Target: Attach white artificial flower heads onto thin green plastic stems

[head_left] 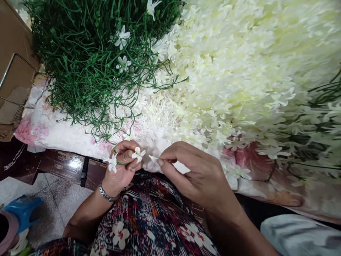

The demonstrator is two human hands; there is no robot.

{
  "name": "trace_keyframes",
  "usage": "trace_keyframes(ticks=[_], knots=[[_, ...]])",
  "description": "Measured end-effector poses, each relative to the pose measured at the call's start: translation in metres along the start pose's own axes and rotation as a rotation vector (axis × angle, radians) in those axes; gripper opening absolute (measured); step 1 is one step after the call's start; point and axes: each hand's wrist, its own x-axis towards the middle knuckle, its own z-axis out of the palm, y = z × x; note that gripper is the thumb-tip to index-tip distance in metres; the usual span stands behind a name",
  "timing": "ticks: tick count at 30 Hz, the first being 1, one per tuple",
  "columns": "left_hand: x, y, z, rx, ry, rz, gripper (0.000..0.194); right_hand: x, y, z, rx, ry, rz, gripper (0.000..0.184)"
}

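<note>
Brown cardboard (17, 32) stands at the far left, with a bent metal wire frame (10, 67) in front of it. Near left, a bright blue plastic object (22, 209) is over pale speckled floor tiles (52, 193). Farther off, a dense heap of thin green plastic stems (101, 71) spreads over a pale cloth printed with pink flowers (69, 133), a few white blossoms (122, 37) lying among the stems.

Left of centre, at the near edge of the cloth, is the left hand (121, 174), a silver metal watch (106, 195) on its wrist. Its thumb and fingers are clamped on a slender green sprig (121, 163). One small white five-petalled flower (112, 163) sits at the sprig's left; a second white open flower (138, 155) is at the fingertips, on the right.

Just to the right, the right hand (198, 170) has thumb and forefinger pinched together on a thin white piece (153, 158), its tip pointing left toward the second flower but apart from it. Beyond and to the right spreads a broad mass of cream-yellow fabric petals (234, 71). At far right, white blossoms on dark green stalks (322, 121) lie beside it; near right is a grey-white cloth (298, 233).
</note>
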Motion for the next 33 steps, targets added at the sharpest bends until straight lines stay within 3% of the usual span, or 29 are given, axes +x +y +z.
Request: trace_keyframes(ticks=[4,16,26,33], knots=[[0.000,-0.002,0.001,0.061,-0.037,0.059,0.007,0.004,-0.011,-0.002,0.118,-0.042,-0.008,0.009],[0.000,-0.010,-0.010,0.426,-0.106,0.464,0.009,0.007,-0.012,0.001,0.022,-0.065,0.030,0.014],[-0.006,0.002,-0.008,0.789,-0.178,0.579,0.013,0.004,-0.010,-0.001,0.043,-0.103,0.060,0.012],[-0.006,-0.006,-0.010,0.661,-0.121,0.517,0.007,0.000,-0.011,0.007,0.088,0.012,0.057,0.004]])
